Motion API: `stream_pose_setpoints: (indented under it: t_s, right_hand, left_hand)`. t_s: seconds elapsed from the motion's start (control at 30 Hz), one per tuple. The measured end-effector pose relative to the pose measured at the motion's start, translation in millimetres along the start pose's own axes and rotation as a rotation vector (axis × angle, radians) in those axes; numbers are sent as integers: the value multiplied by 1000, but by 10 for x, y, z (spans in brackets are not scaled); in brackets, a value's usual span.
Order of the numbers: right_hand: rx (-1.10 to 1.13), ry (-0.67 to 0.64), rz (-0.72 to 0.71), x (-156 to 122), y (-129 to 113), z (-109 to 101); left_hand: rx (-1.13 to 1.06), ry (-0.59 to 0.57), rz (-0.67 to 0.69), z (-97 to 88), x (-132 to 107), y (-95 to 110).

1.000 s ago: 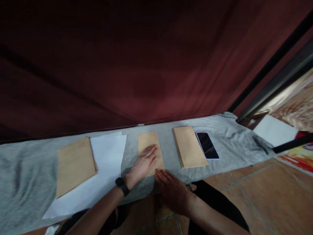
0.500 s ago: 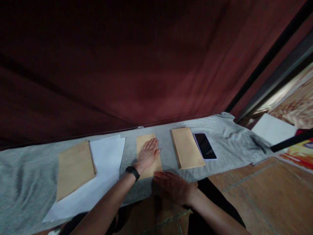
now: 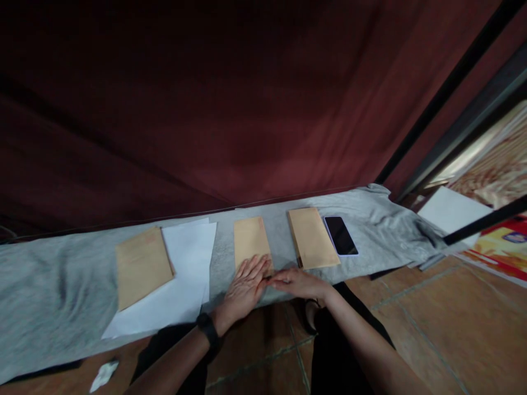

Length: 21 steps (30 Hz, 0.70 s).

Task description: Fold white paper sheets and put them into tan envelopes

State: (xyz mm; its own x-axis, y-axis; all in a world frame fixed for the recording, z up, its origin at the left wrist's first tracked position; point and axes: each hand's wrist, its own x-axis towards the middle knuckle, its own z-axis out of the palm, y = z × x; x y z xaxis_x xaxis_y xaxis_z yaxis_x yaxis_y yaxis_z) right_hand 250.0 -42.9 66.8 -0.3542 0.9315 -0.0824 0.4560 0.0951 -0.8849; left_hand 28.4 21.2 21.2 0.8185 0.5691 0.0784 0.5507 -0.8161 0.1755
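A single brown paper envelope (image 3: 252,237) lies on the grey cloth between my hands. My left hand (image 3: 246,282), with a black band at the wrist, rests flat across its near end, fingers stretched forward. Beside it, my right hand (image 3: 294,282) has its fingers drawn together at the envelope's near right corner, touching or almost touching my left thumb. The fingertips partly hide that corner. To the right sits a stack of brown envelopes (image 3: 315,238). More brown envelopes (image 3: 144,269) lie at the left, on top of white paper sheets (image 3: 191,258).
A phone (image 3: 341,236) lies right of the envelope stack. Grey cloth (image 3: 53,285) covers the long narrow surface, with a dark red curtain-like backdrop (image 3: 247,137) behind. At the right are a dark bar, a white box (image 3: 453,214) and a colourful package (image 3: 506,247). Crumpled tissue (image 3: 105,374) is on the tiled floor.
My left hand has slid down the envelope to its near end, uncovering the upper part. My right hand has drawn its fingers in at the near right corner. The view has shifted slightly.
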Motion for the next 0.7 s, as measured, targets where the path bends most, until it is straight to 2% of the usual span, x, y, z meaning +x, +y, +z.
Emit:
stream_pose_setpoints:
  t_s: [0.1,0.2,0.33,0.4,0.5,0.7]
  right_hand:
    - [-36,111,49,34,38,-4]
    - [-88,282,205,107,126,37]
    - [-75,329,308,177,182,107]
    - [-29,329,335,194,178,128]
    - [76,310,382,220,174,154]
    - [320,313,490,322,206,201]
  left_hand:
    - [28,8,-7,-32,-143,116]
    - [53,58,-25,-14,-248,208]
    - [98,164,-101,50,-290,275]
    - [128,177,-133,48,-249,294]
    - [194,133,-143,-29,-123,308]
    - [343,-51,-70,-216,111,335]
